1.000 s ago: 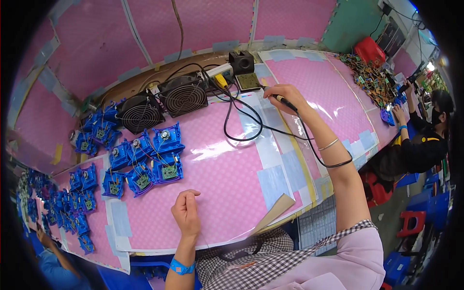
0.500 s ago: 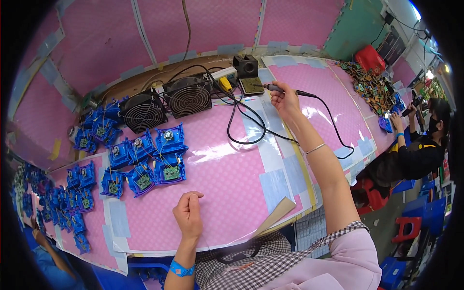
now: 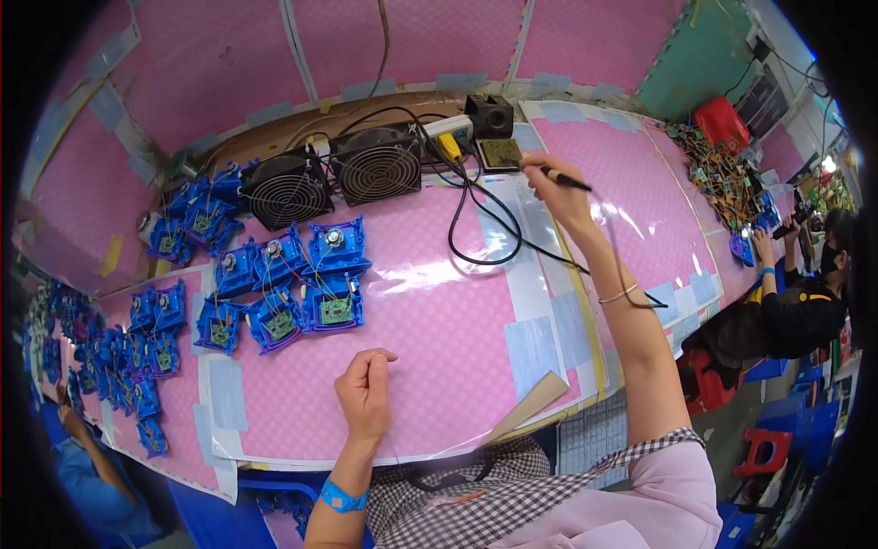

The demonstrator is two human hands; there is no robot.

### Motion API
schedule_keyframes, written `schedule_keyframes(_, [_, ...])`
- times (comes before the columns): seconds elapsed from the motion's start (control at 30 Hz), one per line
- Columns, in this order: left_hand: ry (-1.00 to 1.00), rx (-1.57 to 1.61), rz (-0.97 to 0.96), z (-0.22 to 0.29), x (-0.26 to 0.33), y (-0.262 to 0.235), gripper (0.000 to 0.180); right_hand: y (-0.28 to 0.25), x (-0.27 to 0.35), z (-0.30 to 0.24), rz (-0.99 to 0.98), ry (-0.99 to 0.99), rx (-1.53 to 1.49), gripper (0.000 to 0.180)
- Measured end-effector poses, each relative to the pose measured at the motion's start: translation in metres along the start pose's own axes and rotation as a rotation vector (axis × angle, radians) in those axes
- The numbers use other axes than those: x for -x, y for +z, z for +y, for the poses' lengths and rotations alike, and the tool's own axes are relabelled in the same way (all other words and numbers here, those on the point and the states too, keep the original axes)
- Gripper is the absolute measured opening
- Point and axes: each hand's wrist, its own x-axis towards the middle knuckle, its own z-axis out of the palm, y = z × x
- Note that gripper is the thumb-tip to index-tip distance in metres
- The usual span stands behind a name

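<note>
My right hand (image 3: 560, 197) is closed around a soldering iron (image 3: 570, 180); its dark handle end points right and a black cord trails from it. The hidden tip is toward a small tray with a yellowish cleaning pad (image 3: 499, 152), beside a black block-shaped holder (image 3: 492, 116) with a round opening. My left hand (image 3: 365, 398) is curled closed over the pink table covering; whatever its fingers may hold is hidden. Beyond it to the left, several blue plastic housings (image 3: 334, 306) lie with green circuit boards, round metal parts and thin wires showing.
Two black fans (image 3: 377, 171) stand along the back, beside a power strip (image 3: 448, 133) with a yellow plug. A looped black cable (image 3: 476, 263) crosses the table. More blue housings (image 3: 142, 352) lie at left. At right, a co-worker (image 3: 796, 316) sits by a heap of small boards (image 3: 718, 178).
My right hand has turned the soldering iron, so its handle end and cord have shifted. The view has moved slightly. My left hand stays closed in about the same place.
</note>
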Motion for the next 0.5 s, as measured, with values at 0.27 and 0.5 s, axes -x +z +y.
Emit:
schedule_keyframes(0.27, [-0.007,0.009,0.000,-0.001,0.001,-0.002,0.021,-0.003,0.000,-0.041,-0.489,-0.485,0.635,0.023])
schedule_keyframes(0.5, [0.025,-0.003,-0.005,0.001,0.000,-0.001,0.020,-0.004,0.007,-0.007,-0.283,-0.459,0.437,0.014])
